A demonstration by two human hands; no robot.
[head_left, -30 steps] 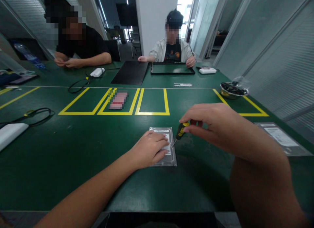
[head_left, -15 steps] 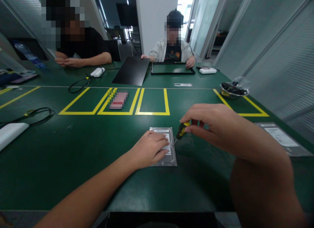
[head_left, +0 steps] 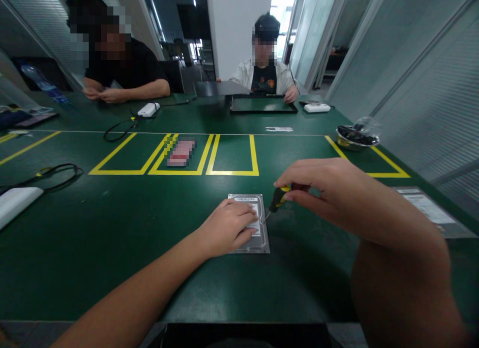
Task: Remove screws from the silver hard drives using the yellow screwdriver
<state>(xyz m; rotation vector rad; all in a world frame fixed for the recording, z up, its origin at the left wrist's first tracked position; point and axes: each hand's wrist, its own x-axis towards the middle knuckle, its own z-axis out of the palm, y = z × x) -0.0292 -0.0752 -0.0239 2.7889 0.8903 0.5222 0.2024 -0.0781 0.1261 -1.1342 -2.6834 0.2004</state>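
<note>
Left fingers (head_left: 246, 236) lie apart on the drive (head_left: 260, 243); right fingers (head_left: 297, 169) clamp the screwdriver (head_left: 277, 199), whose slant could make it slip.

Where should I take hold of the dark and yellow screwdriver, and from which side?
Best on the upper end of its handle, coming from above right, where the right hand pinches it. The screwdriver leans that way, its thin shaft slanting down and left to the right edge of the drive. The left hand, lying over the drive, would likely crowd a left approach.
</note>
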